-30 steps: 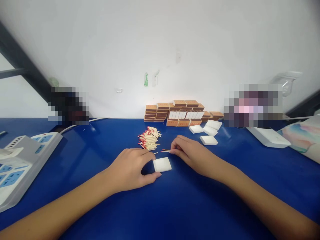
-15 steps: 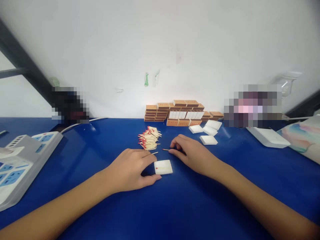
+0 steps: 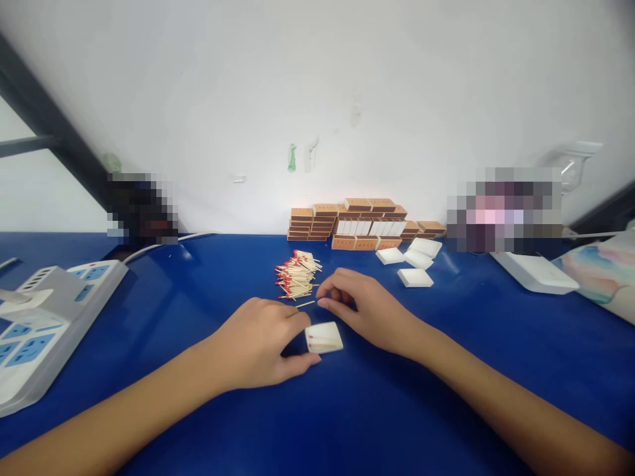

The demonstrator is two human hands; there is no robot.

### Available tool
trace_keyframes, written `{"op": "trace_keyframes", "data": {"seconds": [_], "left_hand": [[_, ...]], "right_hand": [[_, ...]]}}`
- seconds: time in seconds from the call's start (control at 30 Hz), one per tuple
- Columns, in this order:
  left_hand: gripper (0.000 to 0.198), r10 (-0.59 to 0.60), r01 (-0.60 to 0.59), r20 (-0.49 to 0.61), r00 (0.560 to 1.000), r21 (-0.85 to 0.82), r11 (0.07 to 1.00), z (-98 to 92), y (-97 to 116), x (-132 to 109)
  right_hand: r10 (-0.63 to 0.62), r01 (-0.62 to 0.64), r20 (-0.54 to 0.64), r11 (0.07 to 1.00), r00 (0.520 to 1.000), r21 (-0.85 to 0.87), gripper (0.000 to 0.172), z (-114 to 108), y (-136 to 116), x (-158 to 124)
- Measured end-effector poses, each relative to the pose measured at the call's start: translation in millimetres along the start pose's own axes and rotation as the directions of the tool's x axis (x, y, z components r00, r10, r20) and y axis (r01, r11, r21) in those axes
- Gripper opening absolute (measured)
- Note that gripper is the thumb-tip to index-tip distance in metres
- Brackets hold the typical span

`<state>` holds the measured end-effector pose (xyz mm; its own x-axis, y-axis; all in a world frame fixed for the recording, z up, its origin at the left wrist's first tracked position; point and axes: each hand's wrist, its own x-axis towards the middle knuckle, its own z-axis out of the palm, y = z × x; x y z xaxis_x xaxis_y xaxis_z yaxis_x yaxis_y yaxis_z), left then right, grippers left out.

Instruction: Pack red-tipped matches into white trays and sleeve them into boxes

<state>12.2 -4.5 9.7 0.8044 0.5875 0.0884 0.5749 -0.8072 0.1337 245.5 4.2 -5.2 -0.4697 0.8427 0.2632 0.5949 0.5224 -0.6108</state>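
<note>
My left hand (image 3: 265, 340) rests on the table with its thumb and index finger about the left end of a small white matchbox tray (image 3: 331, 334). Two red-tipped matches (image 3: 322, 346) lie side by side in the tray. Just beyond, my right hand (image 3: 370, 307) has its thumb and index finger slightly apart, and I see nothing between them. Its fingertips are close to a single loose match (image 3: 306, 304) and to the right edge of a heap of red-headed matches (image 3: 297, 274). The loose match's left end is hidden behind my left hand.
Brown matchboxes (image 3: 364, 243) stand stacked against the wall. Several white trays (image 3: 415, 277) lie to the right, with a larger white box (image 3: 536, 272) farther out. A power strip (image 3: 94, 291) with a cable sits at the left.
The match in my right hand has gone from its fingers, and the tray now shows two matches instead of one. My right hand is farther left, nearer the heap.
</note>
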Motion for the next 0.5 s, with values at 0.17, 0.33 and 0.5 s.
{"op": "trace_keyframes", "data": {"seconds": [0.17, 0.33, 0.5], "left_hand": [[0.029, 0.093, -0.093, 0.016, 0.996, -0.032, 0.995, 1.4, 7.1, -1.8], [0.031, -0.078, 0.08, -0.035, 0.996, 0.043, 0.996, -1.4, -4.3, -0.1], [0.033, -0.131, 0.133, -0.046, 0.99, 0.058, 0.989, -2.7, -9.3, 1.0]], "right_hand": [[-0.062, 0.068, 0.05, 0.991, 0.997, -0.115, 0.012, 10.1, 8.0, 17.7], [-0.028, 0.036, 0.046, 0.985, 0.999, -0.17, 0.015, -4.2, 3.6, 5.8], [-0.03, 0.038, 0.104, 0.996, 0.994, -0.083, 0.013, -13.2, -7.0, -8.0]]}}
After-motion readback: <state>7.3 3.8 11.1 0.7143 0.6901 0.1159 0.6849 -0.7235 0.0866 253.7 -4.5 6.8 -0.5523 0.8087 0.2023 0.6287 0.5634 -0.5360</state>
